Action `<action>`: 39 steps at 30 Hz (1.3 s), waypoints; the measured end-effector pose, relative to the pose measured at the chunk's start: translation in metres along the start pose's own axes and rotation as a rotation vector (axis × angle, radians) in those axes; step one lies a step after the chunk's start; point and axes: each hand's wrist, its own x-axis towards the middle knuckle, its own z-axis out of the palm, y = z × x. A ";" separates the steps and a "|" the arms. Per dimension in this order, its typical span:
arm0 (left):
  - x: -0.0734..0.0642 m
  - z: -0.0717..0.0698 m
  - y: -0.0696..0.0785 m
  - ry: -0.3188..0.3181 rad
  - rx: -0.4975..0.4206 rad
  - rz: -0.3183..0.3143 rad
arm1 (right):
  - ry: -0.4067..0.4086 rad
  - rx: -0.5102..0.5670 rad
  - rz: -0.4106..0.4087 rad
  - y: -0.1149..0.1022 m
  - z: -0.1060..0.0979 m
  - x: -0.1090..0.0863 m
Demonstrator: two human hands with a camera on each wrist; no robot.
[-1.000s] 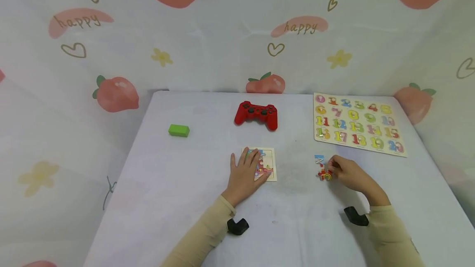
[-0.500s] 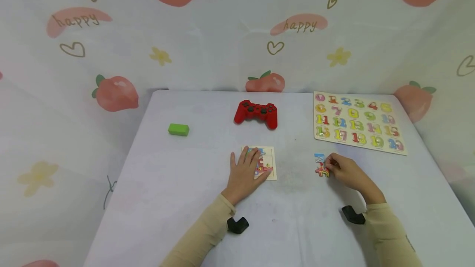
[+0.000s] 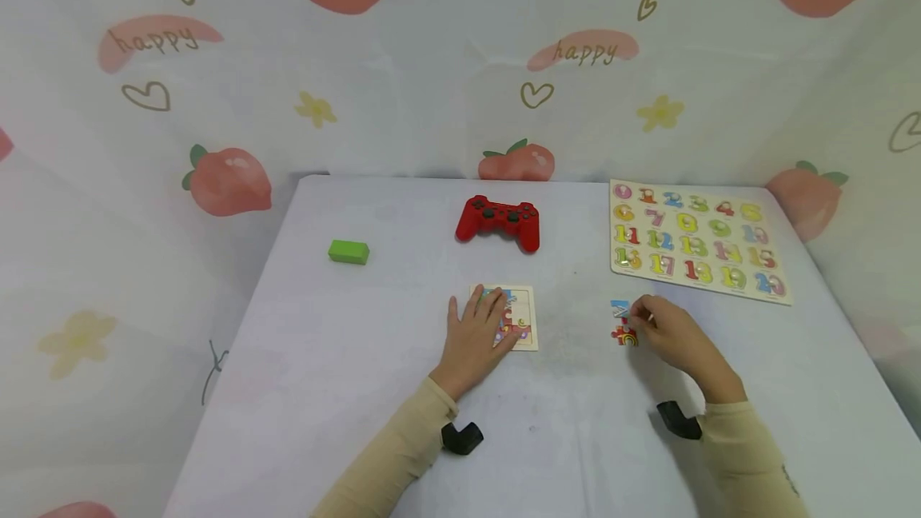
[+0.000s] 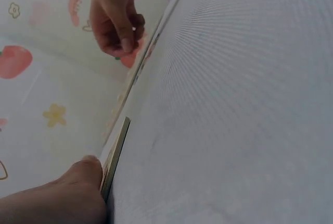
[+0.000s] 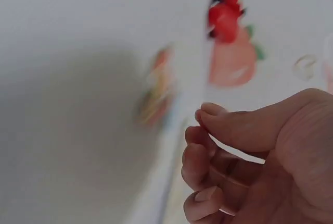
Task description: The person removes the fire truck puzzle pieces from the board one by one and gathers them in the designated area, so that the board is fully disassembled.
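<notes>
Presently R hand (image 3: pixel 671 332), curled thumb-to-index, nothing visibly gripped, hovers just R of jigsaw pcs (image 3: pixel 624 334); L hand (image 3: pixel 473 338), fingers straight, well L.

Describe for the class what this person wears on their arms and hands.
The left hand and right hand are gloveless. The left sleeve and right sleeve are long and beige. A bent black piece shows by the left cuff, a similar piece by the right. One dark mark on the right sleeve is unreadable.
</notes>
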 end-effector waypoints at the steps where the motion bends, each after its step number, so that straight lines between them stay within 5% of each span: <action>1: 0.000 0.000 -0.003 0.009 0.012 0.017 | 0.005 0.003 -0.012 -0.008 0.000 0.001; 9: 0.001 -0.005 -0.035 -0.106 -0.038 0.164 | -0.078 0.045 -0.125 -0.064 0.029 0.022; 14: 0.003 -0.005 -0.039 -0.126 -0.052 0.220 | -0.115 0.039 -0.181 -0.081 0.060 0.030; 26: -0.003 -0.004 -0.037 -0.013 -0.017 0.191 | -0.056 0.009 -0.166 -0.101 0.081 0.033; 39: -0.003 -0.002 -0.036 -0.003 -0.029 0.164 | -0.027 0.031 -0.169 -0.100 0.084 0.033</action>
